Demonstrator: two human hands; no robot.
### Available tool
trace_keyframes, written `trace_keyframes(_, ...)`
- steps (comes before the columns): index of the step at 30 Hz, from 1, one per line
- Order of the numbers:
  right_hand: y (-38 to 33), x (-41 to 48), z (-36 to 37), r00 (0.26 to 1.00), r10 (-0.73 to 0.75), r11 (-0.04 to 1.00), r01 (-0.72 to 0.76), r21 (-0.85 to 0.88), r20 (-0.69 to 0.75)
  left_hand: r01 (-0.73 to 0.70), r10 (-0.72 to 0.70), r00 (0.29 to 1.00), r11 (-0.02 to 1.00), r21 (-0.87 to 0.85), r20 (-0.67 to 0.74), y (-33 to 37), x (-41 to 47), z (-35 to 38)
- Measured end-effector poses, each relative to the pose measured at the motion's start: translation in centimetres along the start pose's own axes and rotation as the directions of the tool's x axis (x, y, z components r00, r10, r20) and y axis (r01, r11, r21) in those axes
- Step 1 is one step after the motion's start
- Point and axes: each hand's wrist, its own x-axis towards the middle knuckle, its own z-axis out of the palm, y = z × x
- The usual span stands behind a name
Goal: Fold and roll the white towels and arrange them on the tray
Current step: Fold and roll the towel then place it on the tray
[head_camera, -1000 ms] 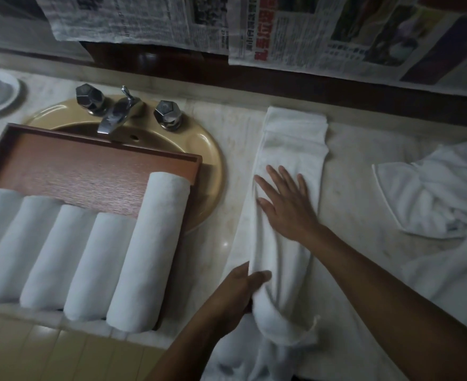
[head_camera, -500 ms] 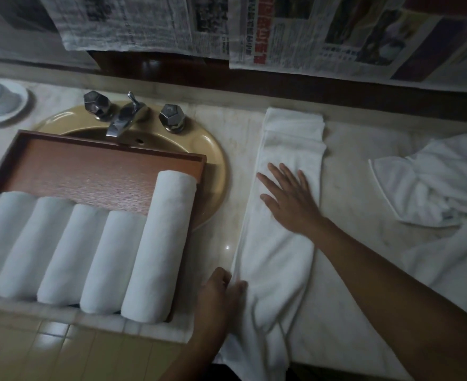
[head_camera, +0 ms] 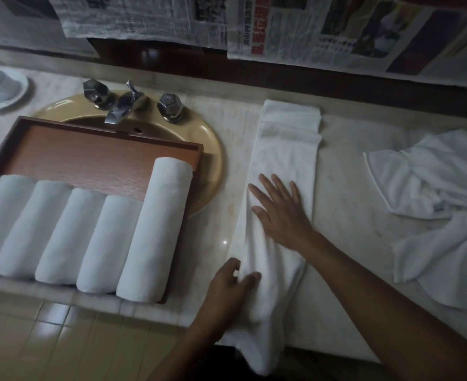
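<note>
Fold's laid over now: L hand (head_camera: 233,281) pinches the long towel (head_camera: 287,149) at its near-left edge, R hand (head_camera: 281,213) flat, fingers spread, pinning it on the counter (head_camera: 345,243) right of the tray (head_camera: 89,160); looks ready for rolling

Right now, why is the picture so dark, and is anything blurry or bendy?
Head view: dim light, darkest in the corners; a small bright glint on the counter beside the towel; the left hand looks smeared, the right hand sharper; the counter's back edge bends slightly, probably from the wide lens; small newspaper print is too soft to read.
</note>
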Motion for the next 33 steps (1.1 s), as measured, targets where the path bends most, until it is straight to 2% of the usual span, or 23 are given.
trace_keyframes(2, 0.1, 0.2, 0.0, 1.000, -0.018, 0.999, 0.018, -0.026, -0.010, -0.012, 0.015, 1.000, 0.980, 0.199, -0.013, -0.8, -0.2, 0.6)
trace_keyframes(4, 0.5, 0.4, 0.0, 1.000, -0.022, 0.999, 0.022, -0.045, -0.008, -0.018, 0.065, 0.991, 0.932, 0.363, -0.117, -1.5, -0.8, 1.0)
trace_keyframes(6, 0.6, 0.5, 0.1, 1.000, -0.016, 0.999, 0.015, -0.044, -0.003, -0.042, 0.110, 0.973, 0.950, 0.310, -0.204, -2.2, -1.2, 1.2)
trace_keyframes(11, 0.3, 0.4, -0.1, 1.000, -0.005, 0.999, 0.006, -0.036, 0.024, 0.009, 0.067, 0.963, 0.961, 0.277, -0.262, -3.5, -1.0, 0.9)
trace_keyframes(14, -1.4, -0.3, -0.9, 1.000, 0.029, 0.999, -0.029, -0.038, -0.011, 0.050, 0.021, 0.963, 0.966, 0.253, -0.269, -3.5, -0.7, 0.8)
trace_keyframes(16, -2.8, -2.2, -0.9, 0.999, -0.016, 1.000, 0.015, -0.023, -0.045, 0.060, 0.012, 0.963, 0.965, 0.257, -0.268, -3.6, -0.5, 0.8)
trace_keyframes(19, -3.6, -4.9, 0.0, 0.996, -0.084, 0.996, 0.085, -0.034, 0.035, 0.081, -0.018, 0.965, 0.968, 0.237, -0.261, -3.4, -0.3, 0.7)
trace_keyframes(25, -2.5, -3.9, -0.4, 0.992, -0.088, 0.996, 0.090, -0.015, 0.090, 0.044, 0.017, 0.969, 0.971, 0.236, -0.248, -3.7, -1.0, 0.7)
trace_keyframes(28, -3.2, -6.6, -1.1, 0.999, 0.033, 0.993, -0.037, 0.115, 0.034, 0.050, 0.013, 0.964, 0.972, 0.230, -0.264, -3.6, -1.0, 0.6)
trace_keyframes(30, -3.9, -10.3, -1.9, 0.980, 0.183, 0.960, -0.161, 0.229, -0.078, 0.052, 0.014, 0.960, 0.973, 0.224, -0.281, -3.5, -0.9, 0.5)
trace_keyframes(31, -4.0, -12.7, -2.2, 0.952, 0.286, 0.933, -0.250, 0.259, -0.113, 0.042, 0.027, 0.959, 0.972, 0.233, -0.283, -3.6, -0.9, 0.5)
trace_keyframes(33, -4.3, -17.3, -2.7, 0.863, 0.500, 0.840, -0.461, 0.285, -0.076, 0.021, 0.055, 0.959, 0.966, 0.259, -0.280, -3.7, -1.2, 0.5)
